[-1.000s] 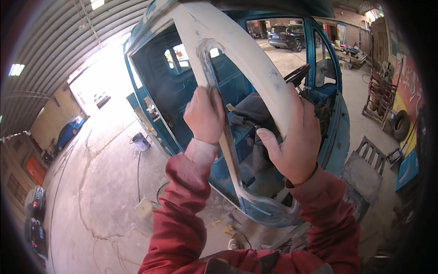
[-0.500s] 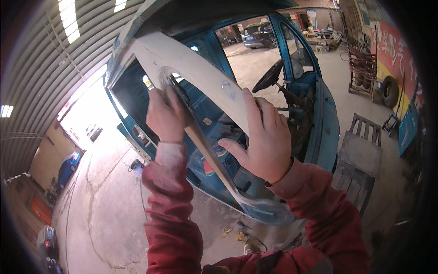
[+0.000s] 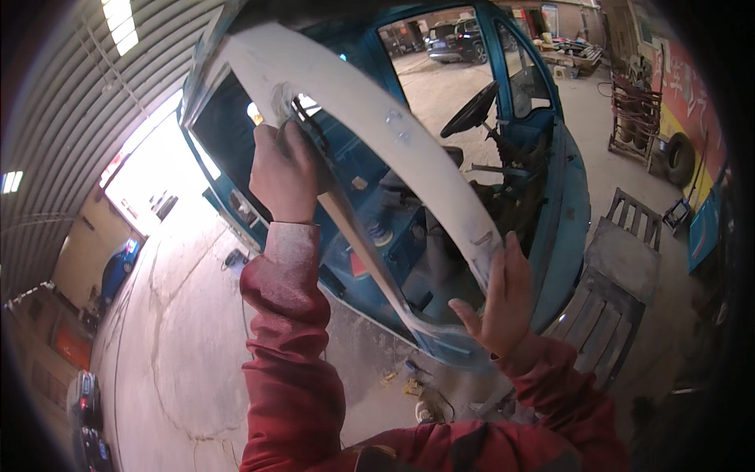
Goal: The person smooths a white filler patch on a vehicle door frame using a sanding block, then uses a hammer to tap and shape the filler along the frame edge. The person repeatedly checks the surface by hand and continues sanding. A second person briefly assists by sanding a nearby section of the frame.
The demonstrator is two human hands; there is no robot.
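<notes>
A blue vehicle cab point(image 3: 572, 189) stands in front of me with a pale, bare-looking curved frame piece point(image 3: 377, 118) arching down across it. My left hand point(image 3: 281, 177) is closed around the upper part of a narrow door pillar point(image 3: 358, 244), just below where it joins the curved piece; its fingertips are partly hidden. My right hand point(image 3: 507, 303) lies with fingers stretched out against the lower end of the curved piece, thumb apart. Behind the frame show the black steering wheel point(image 3: 470, 110) and the cab's interior. Pale dust covers my left red cuff.
Slatted dark seats point(image 3: 602, 315) stand right of the cab, with a tyre point(image 3: 678, 157) against the wall beyond. A dark car point(image 3: 456, 41) is parked behind the cab. A bucket point(image 3: 236, 259) stands on the cracked concrete floor point(image 3: 181, 354). Small items point(image 3: 413, 385) lie near my shoe.
My right hand has slid down and to the right along the curved frame piece, from its middle to its lower end. My left hand stays on the pillar. The view has shifted slightly.
</notes>
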